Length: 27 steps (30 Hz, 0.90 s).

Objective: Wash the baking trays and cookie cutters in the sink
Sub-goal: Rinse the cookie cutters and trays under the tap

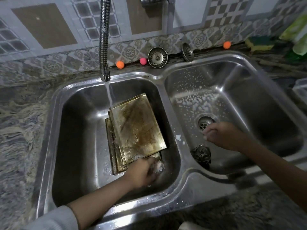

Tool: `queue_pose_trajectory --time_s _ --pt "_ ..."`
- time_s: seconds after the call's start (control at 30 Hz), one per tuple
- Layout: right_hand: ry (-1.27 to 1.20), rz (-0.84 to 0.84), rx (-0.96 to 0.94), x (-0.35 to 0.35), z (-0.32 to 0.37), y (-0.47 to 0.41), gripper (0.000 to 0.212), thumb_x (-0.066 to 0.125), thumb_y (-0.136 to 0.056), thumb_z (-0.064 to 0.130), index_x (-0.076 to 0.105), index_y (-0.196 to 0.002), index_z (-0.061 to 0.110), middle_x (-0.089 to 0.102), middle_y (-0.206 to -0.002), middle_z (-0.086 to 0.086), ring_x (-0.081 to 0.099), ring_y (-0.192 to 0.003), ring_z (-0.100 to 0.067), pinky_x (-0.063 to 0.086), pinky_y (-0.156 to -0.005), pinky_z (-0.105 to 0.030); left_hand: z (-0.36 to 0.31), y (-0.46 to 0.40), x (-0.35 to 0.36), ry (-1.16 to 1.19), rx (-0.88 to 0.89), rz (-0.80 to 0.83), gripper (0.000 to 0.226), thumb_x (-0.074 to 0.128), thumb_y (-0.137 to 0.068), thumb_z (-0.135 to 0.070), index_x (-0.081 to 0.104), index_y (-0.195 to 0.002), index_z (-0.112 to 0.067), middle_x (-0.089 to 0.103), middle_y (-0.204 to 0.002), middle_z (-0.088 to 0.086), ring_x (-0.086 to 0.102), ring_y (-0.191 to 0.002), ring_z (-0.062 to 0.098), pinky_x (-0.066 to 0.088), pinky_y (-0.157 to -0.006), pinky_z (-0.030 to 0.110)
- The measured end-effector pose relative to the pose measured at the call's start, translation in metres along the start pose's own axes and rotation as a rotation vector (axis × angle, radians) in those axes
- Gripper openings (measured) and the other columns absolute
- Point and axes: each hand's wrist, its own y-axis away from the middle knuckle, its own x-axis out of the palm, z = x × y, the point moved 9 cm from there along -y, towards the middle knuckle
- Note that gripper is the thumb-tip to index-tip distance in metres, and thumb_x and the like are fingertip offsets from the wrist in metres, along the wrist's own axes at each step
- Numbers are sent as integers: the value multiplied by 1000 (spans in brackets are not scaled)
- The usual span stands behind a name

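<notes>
A single head-worn camera looked steeply down and forward over a double sink, close enough that the two basins filled most of the frame. Its wide lens bent the desk edges outward at the left and right. The tiled wall ran across the top of the frame, and both forearms entered from the bottom edge and lower right. There was no second view.
</notes>
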Motion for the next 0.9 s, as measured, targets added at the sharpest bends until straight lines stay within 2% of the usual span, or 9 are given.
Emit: queue_pose_trajectory --time_s 0.1,0.17,0.23,0.3,0.4,0.53,0.7,0.8,0.9 --pt "-135 -259 -176 -26 39 11 10 72 -81 9 73 -89 16 70 -73 6 63 -69 -8 46 -64 -6 6 16 -28 264 7 -121 45 71 -80 -22 54 -123 -22 69 -97 -4 66 -88 8 55 -80 30" --pt "-258 -267 -309 -26 76 20 18 71 -82 5 72 -92 19 67 -66 15 65 -67 -2 49 -63 -6 12 24 -50 419 14 -219 46 76 -76 -19 57 -118 -27 67 -98 -11 64 -91 0 54 -86 24" --pt "-411 -137 -390 -12 111 19 22 71 -83 4 71 -99 19 70 -81 14 68 -76 -1 54 -73 -13 18 30 -68 602 -15 -277 47 79 -74 -11 59 -113 -27 69 -91 -10 66 -87 3 53 -85 21" --pt "-516 113 -389 17 141 12 30 71 -83 8 68 -105 27 70 -101 9 68 -94 -3 53 -87 -22 22 33 -83 826 -65 -328 47 76 -73 3 60 -109 -22 70 -82 -5 65 -77 5 53 -81 20" --pt "-506 299 -443 47 174 3 37 72 -83 10 65 -111 32 65 -111 14 64 -107 -6 49 -95 -21 26 36 -107 1025 -83 -411 49 67 -73 17 60 -107 -18 69 -77 1 60 -71 11 51 -74 19" --pt "-597 207 -481 47 204 -13 28 71 -83 6 70 -102 26 72 -103 9 68 -94 -5 51 -84 -17 43 45 -142 1117 -41 -588 44 72 -72 7 58 -112 -8 67 -81 9 60 -74 17 53 -76 25" --pt "-711 49 -407 43 227 -43 16 74 -81 8 73 -92 19 74 -86 3 72 -80 -13 57 -75 -25 66 54 -183 1003 -106 -903 22 65 -83 5 65 -104 2 71 -84 7 67 -78 10 54 -75 24" --pt "-830 112 -267 53 237 -60 11 71 -84 10 71 -95 9 72 -78 0 71 -67 -8 53 -62 -17 80 46 -196 922 -170 -950 16 65 -87 -6 73 -100 -8 74 -90 7 69 -84 15 55 -80 32" --pt "-827 151 -144 62 237 -76 11 70 -87 23 69 -97 19 72 -80 1 72 -69 -12 55 -72 -28 99 34 -196 947 -278 -919 11 65 -88 -11 75 -93 -11 74 -82 8 68 -76 19 56 -80 44"
